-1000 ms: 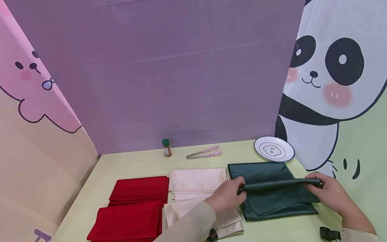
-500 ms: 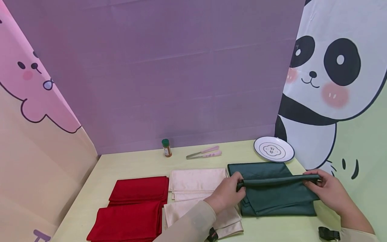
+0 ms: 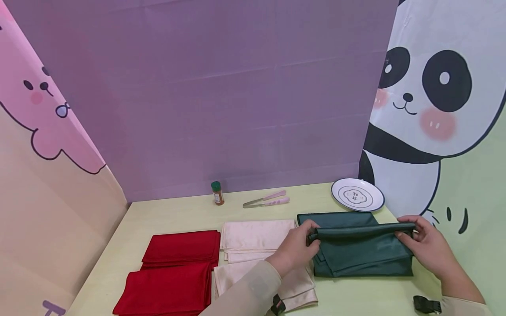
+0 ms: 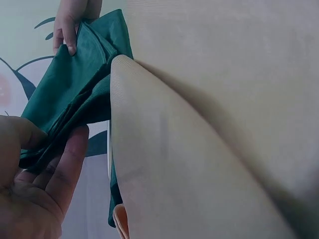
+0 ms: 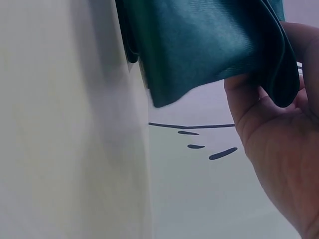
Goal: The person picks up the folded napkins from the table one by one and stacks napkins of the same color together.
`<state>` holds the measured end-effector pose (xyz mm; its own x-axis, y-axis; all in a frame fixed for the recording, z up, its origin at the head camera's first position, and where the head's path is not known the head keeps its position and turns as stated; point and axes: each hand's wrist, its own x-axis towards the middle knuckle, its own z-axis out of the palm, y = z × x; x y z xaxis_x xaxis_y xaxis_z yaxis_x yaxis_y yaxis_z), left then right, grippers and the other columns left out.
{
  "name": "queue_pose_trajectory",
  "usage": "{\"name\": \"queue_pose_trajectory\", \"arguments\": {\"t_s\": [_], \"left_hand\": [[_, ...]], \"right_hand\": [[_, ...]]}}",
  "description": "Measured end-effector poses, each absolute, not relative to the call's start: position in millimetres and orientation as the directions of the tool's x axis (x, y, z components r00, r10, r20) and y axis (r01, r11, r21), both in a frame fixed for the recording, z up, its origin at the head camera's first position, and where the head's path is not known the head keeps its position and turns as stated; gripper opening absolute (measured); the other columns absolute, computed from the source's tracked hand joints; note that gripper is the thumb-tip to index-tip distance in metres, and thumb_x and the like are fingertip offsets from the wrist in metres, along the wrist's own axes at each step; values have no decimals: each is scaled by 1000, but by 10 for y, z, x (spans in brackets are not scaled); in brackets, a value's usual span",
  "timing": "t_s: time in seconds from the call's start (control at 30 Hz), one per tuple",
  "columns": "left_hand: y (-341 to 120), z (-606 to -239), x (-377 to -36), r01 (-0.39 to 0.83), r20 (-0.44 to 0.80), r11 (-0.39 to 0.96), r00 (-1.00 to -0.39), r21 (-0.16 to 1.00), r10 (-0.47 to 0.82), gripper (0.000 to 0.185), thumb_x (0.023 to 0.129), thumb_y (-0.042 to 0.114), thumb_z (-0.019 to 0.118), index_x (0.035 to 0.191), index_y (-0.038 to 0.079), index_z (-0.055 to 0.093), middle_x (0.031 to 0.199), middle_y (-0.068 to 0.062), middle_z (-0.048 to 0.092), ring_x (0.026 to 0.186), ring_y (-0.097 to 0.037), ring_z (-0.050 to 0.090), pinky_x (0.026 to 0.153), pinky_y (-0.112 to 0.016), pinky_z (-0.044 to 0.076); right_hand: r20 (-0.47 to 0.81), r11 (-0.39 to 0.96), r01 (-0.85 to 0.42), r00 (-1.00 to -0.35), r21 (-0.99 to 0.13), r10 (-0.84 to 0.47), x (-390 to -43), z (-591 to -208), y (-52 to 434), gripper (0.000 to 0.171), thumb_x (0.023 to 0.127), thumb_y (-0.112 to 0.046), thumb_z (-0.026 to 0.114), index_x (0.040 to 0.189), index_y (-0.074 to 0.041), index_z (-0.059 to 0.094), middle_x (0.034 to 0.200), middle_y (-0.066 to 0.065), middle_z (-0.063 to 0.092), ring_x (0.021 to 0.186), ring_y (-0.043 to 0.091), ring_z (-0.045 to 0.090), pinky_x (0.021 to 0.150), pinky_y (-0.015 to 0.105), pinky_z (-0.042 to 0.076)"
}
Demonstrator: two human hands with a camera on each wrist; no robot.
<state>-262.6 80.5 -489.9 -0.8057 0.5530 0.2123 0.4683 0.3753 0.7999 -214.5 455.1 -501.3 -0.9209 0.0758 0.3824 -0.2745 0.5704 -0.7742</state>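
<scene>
A dark green satin cloth (image 3: pixel 363 250) is held up by its folded far edge between both hands, its near part hanging toward the table. My left hand (image 3: pixel 297 246) pinches the left end of that fold, thumb on the near side. At the right end, my right hand (image 3: pixel 427 245) grips the fold between thumb and fingers. Behind it lies another green cloth (image 3: pixel 336 218), flat and partly covered. In the left wrist view, the lifted cloth (image 4: pixel 75 89) stretches from one hand to the other. The right wrist view shows its corner (image 5: pixel 199 50) drooping below the fingers.
Two folded red cloths (image 3: pixel 179 248) lie at the left, and folded cream cloths (image 3: pixel 258 235) lie in the middle, partly under my left forearm. Along the back stand a green-capped spice jar (image 3: pixel 217 193), tongs (image 3: pixel 266 200) with pink handles and a white plate (image 3: pixel 357 194).
Both hands have raised the folded edge of the green cloth and shifted it slightly away from me. Its near edge has drawn back across the table.
</scene>
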Motion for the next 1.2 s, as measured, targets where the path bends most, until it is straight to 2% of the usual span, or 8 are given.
{"name": "queue_pose_trajectory", "arguments": {"t_s": [0.1,0.3,0.47,0.67,0.83,0.93,1.07,1.2], "left_hand": [[798,-4888,-2631,462,214,359,-806,811,552,33,105,16,64,137,20,57,79,6,58,60,-8,49,62,-23,47],[785,-4863,-2654,443,213,349,-818,826,534,32,105,16,63,136,23,57,89,9,59,59,-10,50,58,-25,47],[771,-4833,-2707,442,223,348,-825,827,520,32,105,16,63,135,24,58,96,8,62,60,-9,51,60,-24,47],[749,-4793,-2766,433,234,319,-830,843,506,31,104,13,64,130,28,59,103,7,65,61,-9,54,61,-24,49],[765,-4788,-2795,378,207,276,-845,884,493,29,105,12,63,127,31,58,105,5,65,57,-15,63,56,-28,57],[779,-4785,-2812,344,184,265,-856,901,483,28,105,12,63,126,30,59,104,7,64,58,-16,65,53,-29,58],[781,-4787,-2866,328,179,249,-860,911,478,29,104,10,63,127,27,59,107,6,67,61,-24,68,52,-30,58],[768,-4810,-2937,340,186,265,-862,903,471,28,104,10,63,128,24,59,109,5,69,63,-19,67,57,-28,56]], "right_hand": [[396,562,-286,-914,-776,83,-2149,-5013,4537,36,97,5,70,129,-5,57,108,-24,64,87,-5,67,68,14,54],[393,583,-270,-915,-766,93,-2167,-5006,4513,36,98,1,72,130,-3,56,110,-26,61,86,-4,66,66,15,54],[396,603,-264,-913,-753,94,-2199,-4950,4478,36,99,-2,72,131,-1,55,109,-24,61,84,-2,66,64,17,54],[401,639,-249,-910,-728,103,-2243,-4864,4425,39,100,-5,72,134,-1,54,114,-2,64,80,2,63,62,18,52],[422,642,-254,-899,-723,118,-2288,-4840,4415,39,99,-6,73,134,-4,56,112,2,64,71,6,58,56,20,48],[409,647,-232,-902,-726,136,-2317,-4826,4400,37,100,-10,73,134,-6,58,118,13,64,70,8,57,55,20,47],[377,639,-212,-917,-739,131,-2381,-4803,4395,37,102,-13,71,135,-5,57,136,31,57,83,-1,63,67,13,53],[360,615,-216,-925,-759,120,-2476,-4811,4384,39,103,-13,70,137,-2,56,142,34,53,90,-7,62,73,10,52]]}}
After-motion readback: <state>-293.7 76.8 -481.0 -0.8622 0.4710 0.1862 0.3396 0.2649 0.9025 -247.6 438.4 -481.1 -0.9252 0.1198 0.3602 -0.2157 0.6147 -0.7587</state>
